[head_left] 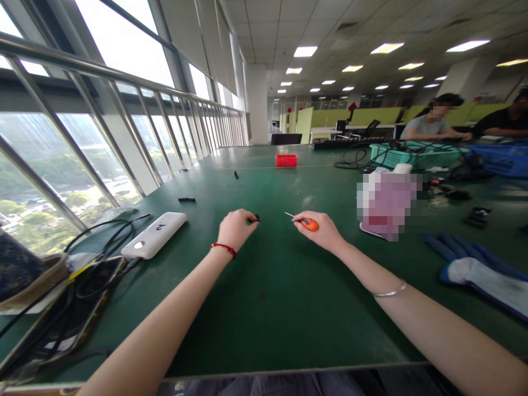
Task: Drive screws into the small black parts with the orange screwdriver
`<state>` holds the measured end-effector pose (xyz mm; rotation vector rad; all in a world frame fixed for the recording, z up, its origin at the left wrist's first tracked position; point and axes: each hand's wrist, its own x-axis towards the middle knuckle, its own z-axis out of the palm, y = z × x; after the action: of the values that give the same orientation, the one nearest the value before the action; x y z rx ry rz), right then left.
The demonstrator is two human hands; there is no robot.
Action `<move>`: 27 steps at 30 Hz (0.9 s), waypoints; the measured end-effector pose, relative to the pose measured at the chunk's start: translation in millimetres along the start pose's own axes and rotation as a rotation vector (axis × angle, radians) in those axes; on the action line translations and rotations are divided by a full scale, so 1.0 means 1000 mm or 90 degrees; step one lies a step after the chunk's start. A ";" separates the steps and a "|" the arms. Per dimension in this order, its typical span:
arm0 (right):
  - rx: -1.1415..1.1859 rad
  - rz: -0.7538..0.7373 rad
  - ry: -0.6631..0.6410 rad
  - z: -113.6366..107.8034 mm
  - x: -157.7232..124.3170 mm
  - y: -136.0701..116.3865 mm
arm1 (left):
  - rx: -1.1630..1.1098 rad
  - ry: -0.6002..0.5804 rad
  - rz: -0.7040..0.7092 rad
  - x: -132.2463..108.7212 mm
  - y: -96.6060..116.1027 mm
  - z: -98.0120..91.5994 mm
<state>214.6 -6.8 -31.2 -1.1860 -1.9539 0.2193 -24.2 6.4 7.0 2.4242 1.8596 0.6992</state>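
My left hand [238, 228] pinches a small black part [256, 218] above the green table [264, 308], left of the middle. In my right hand [320, 230] is a screwdriver with an orange and grey handle [309, 224]; its thin metal shaft points left toward the black part, with a gap between them. Fingers of both hands are closed. Beyond my hands stands a small red box [286, 160]. Two other small black pieces lie to the left, one long [187, 199] and one smaller [236, 175].
At left are a white power bank [155, 235], black cables and a phone-like tray [78, 313]. On the right lie blue-white gloves [487, 275] and a blurred pink item [390, 203]. Behind them are a green basket [421, 158], a blue basket [501, 159] and two people.
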 end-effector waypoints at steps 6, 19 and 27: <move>0.000 0.007 -0.036 0.001 0.000 -0.001 | 0.132 0.031 -0.275 0.011 -0.074 -0.045; -0.003 0.006 -0.049 0.001 0.000 -0.001 | 0.137 -0.046 -0.393 0.008 -0.120 -0.068; 0.002 -0.005 -0.045 0.001 -0.001 -0.001 | 0.118 -0.091 -0.358 0.008 -0.134 -0.059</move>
<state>213.0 -7.4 -31.8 -1.1826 -2.0187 0.2635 -166.5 37.6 26.9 1.8114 2.4561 0.3167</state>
